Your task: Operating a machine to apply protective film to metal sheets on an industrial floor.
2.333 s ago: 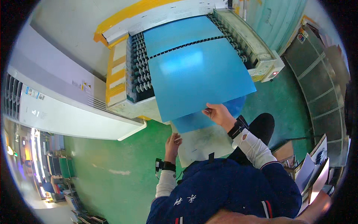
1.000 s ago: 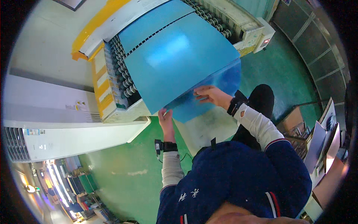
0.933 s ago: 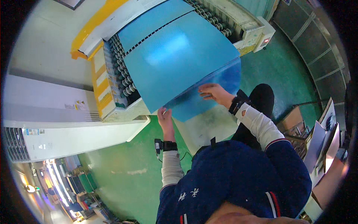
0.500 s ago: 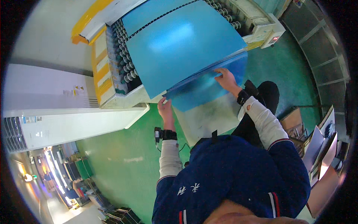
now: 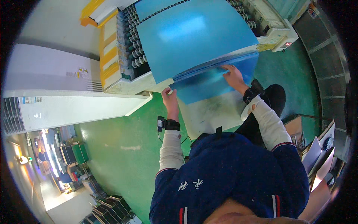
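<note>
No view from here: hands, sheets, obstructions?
Left hand by left edge of lower blue sheet, grip unclear. Right hand over that sheet, contact unclear. Upper blue sheet lies on rollers. No obstruction seen.

roller bed (image 5: 137, 53): two blue sheets (image 5: 195, 41) | pale board (image 5: 209, 116): darker blue sheet (image 5: 203, 87)

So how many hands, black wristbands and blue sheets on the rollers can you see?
Left hand and right hand: 2
Left wristband and right wristband, both black: 2
Front blue sheet and back blue sheet on the rollers: 2
Total: 6
</note>
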Available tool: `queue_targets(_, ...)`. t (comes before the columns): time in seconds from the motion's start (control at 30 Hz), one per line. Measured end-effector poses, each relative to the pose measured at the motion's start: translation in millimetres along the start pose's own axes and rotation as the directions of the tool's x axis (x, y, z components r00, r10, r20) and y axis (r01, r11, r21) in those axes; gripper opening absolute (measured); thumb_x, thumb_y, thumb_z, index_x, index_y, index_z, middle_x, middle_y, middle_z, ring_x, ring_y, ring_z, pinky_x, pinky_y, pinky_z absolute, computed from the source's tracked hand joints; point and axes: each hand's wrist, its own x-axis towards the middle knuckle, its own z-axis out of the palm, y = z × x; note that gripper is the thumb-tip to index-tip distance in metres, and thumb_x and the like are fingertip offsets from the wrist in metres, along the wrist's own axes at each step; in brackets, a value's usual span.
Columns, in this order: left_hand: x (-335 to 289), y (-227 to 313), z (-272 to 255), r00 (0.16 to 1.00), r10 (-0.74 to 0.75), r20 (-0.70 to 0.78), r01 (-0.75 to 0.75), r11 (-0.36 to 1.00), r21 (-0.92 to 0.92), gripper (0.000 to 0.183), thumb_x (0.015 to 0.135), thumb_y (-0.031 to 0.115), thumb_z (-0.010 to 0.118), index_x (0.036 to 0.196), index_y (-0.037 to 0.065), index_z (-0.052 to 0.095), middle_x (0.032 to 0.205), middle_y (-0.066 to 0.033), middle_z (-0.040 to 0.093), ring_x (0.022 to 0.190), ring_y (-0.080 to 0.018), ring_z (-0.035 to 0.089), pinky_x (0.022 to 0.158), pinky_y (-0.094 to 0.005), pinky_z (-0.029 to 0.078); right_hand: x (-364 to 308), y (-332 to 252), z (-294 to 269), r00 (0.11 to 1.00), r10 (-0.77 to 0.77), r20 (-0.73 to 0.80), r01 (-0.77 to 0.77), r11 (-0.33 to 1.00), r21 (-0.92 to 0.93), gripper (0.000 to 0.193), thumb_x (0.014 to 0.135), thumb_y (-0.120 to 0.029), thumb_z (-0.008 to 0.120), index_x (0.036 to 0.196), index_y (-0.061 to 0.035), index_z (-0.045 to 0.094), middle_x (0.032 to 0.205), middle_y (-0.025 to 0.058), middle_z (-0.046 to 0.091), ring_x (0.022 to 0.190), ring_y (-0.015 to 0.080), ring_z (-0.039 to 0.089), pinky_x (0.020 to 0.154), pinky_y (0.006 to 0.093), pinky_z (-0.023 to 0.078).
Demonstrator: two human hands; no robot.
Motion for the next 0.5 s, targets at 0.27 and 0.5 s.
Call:
queue_targets(0.27, 17, -17, -8, 1.000, -0.007, 0.025, 0.007, 1.000, -0.008, 0.030, 0.080, 0.012, 0.073, 0.105, 0.006, 0.057, 0.098, -0.0025, 0.055, 0.083, -0.0123, 0.050, 0.073, -0.0286, 0.044, -3, 5, 6, 1.000, -0.001, -0.022, 0.000, 1.000, -0.017, 0.040, 0.078, -0.011, 0.069, 0.118, -0.0091, 0.062, 0.112, 0.0141, 0.061, 0.090, 0.0303, 0.064, 0.082, 0.0397, 0.051)
queue_targets(0.5, -2, -27, -11, 0.993, -0.111, -0.045, 0.104, 0.984, -0.148, 0.029, 0.084, 0.017, 0.073, 0.101, 0.001, 0.055, 0.086, -0.0028, 0.055, 0.077, -0.0113, 0.051, 0.070, -0.0279, 0.045, -19, -29, 0, 0.949, -0.304, -0.082, 0.261, 0.905, -0.336, 0.036, 0.075, -0.011, 0.073, 0.110, -0.0096, 0.065, 0.102, 0.0099, 0.060, 0.099, 0.0297, 0.056, 0.084, 0.0409, 0.046)
